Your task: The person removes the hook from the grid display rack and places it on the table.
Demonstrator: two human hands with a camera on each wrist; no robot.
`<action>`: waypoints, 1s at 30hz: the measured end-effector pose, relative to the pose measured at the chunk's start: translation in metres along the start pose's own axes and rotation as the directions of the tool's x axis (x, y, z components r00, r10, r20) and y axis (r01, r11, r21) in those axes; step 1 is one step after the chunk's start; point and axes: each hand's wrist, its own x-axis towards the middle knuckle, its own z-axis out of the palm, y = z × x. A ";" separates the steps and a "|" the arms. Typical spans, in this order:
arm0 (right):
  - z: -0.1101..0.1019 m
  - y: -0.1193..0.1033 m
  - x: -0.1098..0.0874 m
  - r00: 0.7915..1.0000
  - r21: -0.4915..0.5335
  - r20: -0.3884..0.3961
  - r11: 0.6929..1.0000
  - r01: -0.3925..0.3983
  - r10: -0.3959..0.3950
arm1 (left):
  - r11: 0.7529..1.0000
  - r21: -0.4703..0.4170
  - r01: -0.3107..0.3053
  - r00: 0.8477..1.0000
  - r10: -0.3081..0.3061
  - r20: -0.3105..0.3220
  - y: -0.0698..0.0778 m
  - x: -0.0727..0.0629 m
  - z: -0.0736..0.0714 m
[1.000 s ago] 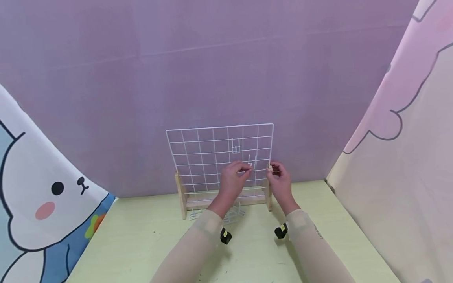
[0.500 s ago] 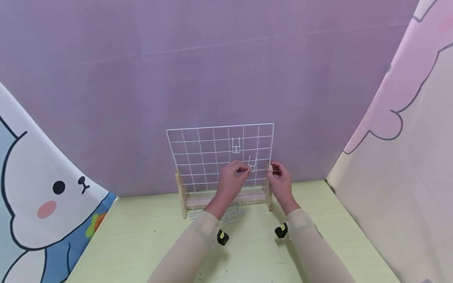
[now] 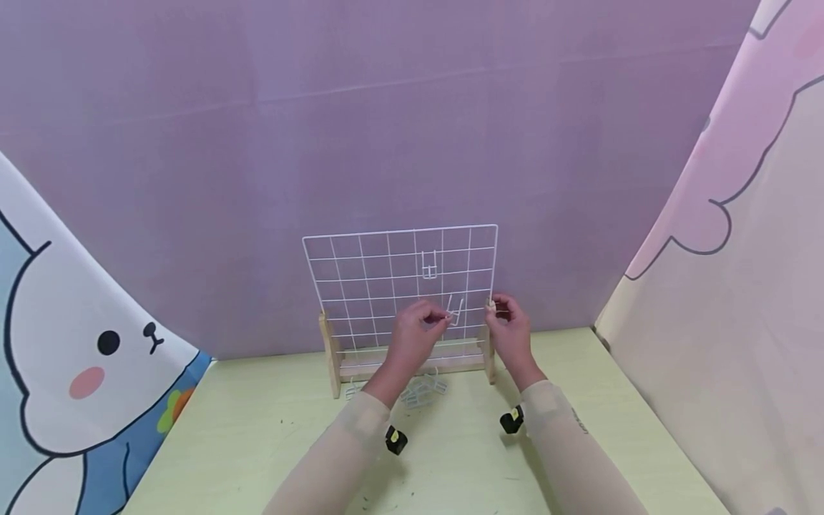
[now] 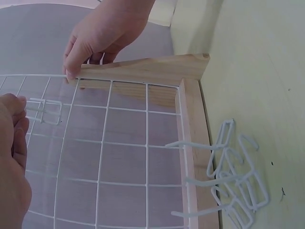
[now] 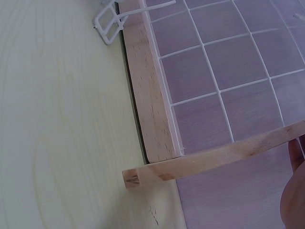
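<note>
A white wire grid (image 3: 399,277) stands upright in a wooden stand (image 3: 328,354). In front of its lower right part, my left hand (image 3: 412,336) pinches a white wire hook (image 3: 456,313) between thumb and fingertips. The left wrist view has the hook's rectangular back frame (image 4: 52,111) lying close against the grid; whether it touches the wires I cannot tell. My right hand (image 3: 511,332) grips the top of the stand's right wooden upright (image 4: 138,67) at the grid's side edge. Another white hook (image 3: 429,266) hangs on the grid higher up.
Several loose white wire hooks (image 4: 243,179) lie in a pile on the pale yellow table (image 3: 476,458) before the stand's base. A purple cloth (image 3: 399,129) rises behind the grid, with printed cloths at both sides.
My left hand has shifted down and slightly left, carrying the pinched hook lower in front of the grid. The right hand keeps its place on the upright.
</note>
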 end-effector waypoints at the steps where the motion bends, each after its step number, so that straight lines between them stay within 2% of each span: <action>1: 0.000 0.000 0.000 1.000 0.002 0.001 1.000 -0.001 0.001 | 1.000 0.004 0.004 1.000 -0.004 0.003 0.000 -0.001 0.000; 10: -0.001 0.001 0.001 1.000 -0.005 0.001 1.000 0.014 -0.014 | 0.999 0.012 0.051 0.997 -0.052 0.061 -0.001 -0.009 -0.004; 16: -0.002 -0.001 0.000 1.000 -0.017 0.006 1.000 0.023 -0.022 | 0.998 0.011 0.055 0.995 -0.056 0.087 -0.005 -0.014 -0.005; 23: -0.003 -0.003 -0.001 1.000 -0.028 0.013 1.000 0.008 -0.008 | 0.996 0.053 0.065 0.991 -0.071 0.115 -0.010 -0.020 -0.005; 30: -0.002 0.000 0.000 1.000 -0.014 0.009 1.000 -0.014 0.014 | 0.994 0.037 0.098 0.983 -0.103 0.155 -0.012 -0.025 -0.005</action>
